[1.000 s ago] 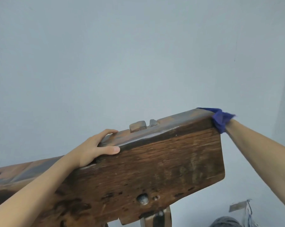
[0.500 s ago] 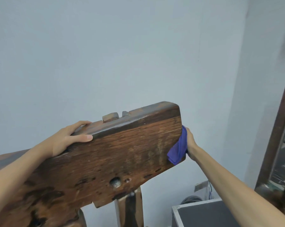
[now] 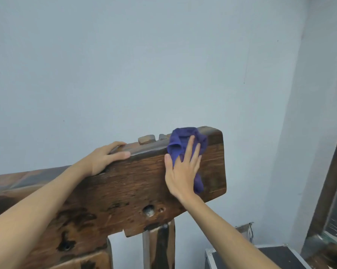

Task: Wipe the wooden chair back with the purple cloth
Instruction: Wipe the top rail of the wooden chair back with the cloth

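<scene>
The wooden chair back is a thick dark plank with knots and a round hole, running from the lower left up to its right end. My left hand grips its top edge, fingers over the top and thumb on the near face. My right hand lies flat, fingers spread, pressing the purple cloth against the near face by the right end. The cloth drapes over the top edge and hangs down beside my palm.
A plain pale wall stands close behind the chair. A dark wooden post supports the plank below. A black case with metal edging sits on the floor at lower right. A dark door frame rises at the right edge.
My right hand has brought the cloth from the plank's right end face round onto the top edge and near face. The left hand keeps its grip on the top edge.
</scene>
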Available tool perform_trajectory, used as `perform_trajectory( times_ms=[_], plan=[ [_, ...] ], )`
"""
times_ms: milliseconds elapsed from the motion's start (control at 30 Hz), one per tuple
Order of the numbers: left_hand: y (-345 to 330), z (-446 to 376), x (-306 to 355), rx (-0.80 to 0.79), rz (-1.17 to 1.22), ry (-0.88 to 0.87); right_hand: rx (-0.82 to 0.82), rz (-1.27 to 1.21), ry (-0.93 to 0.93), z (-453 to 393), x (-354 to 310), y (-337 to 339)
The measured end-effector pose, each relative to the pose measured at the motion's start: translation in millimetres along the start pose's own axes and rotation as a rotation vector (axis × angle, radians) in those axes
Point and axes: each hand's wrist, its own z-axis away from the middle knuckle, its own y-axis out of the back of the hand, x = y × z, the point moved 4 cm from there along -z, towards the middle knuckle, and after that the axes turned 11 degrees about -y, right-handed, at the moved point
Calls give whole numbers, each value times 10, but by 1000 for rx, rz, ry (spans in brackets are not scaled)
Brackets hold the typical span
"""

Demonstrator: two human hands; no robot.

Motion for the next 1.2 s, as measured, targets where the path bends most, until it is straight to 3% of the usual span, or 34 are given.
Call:
perform_trajectory(
  times_ms=[167,300,367,433,600,733,800,900,1000,1067,1100,1133,1200],
  plan=[
    [-8,23,-4,59,390,121,-80,124,695,704,-687,-497],
    [65,9,-132,108,277,131,-230,252,1092,977,-292,-651],
    [59,14,-164,97,249,146,-227,297,1145,809,54,-555],
    [53,0,-194,94,204,133,-139,287,1016,508,391,-360],
    [13,-68,-188,92,23,92,81,127,250,-398,1014,269],
    [-5,-53,-90,109,-90,95,227,-356,-563,-506,720,234],
    [2,6,-49,95,-214,83,260,-373,-715,-203,256,8],
    [25,66,-27,66,-308,101,189,-237,-407,543,-474,-413],
    [11,131,-39,-48,-397,110,-22,55,271,1248,-676,-789],
    [8,263,-60,-101,-384,105,-98,174,728,1294,-404,-833],
    [31,369,-86,-104,-378,96,-122,215,872,1209,-248,-787],
    [72,493,-123,-102,-407,64,-130,249,942,1091,-122,-713],
    [205,763,-213,-124,-543,-27,-104,254,895,787,57,-533]
  ],
)
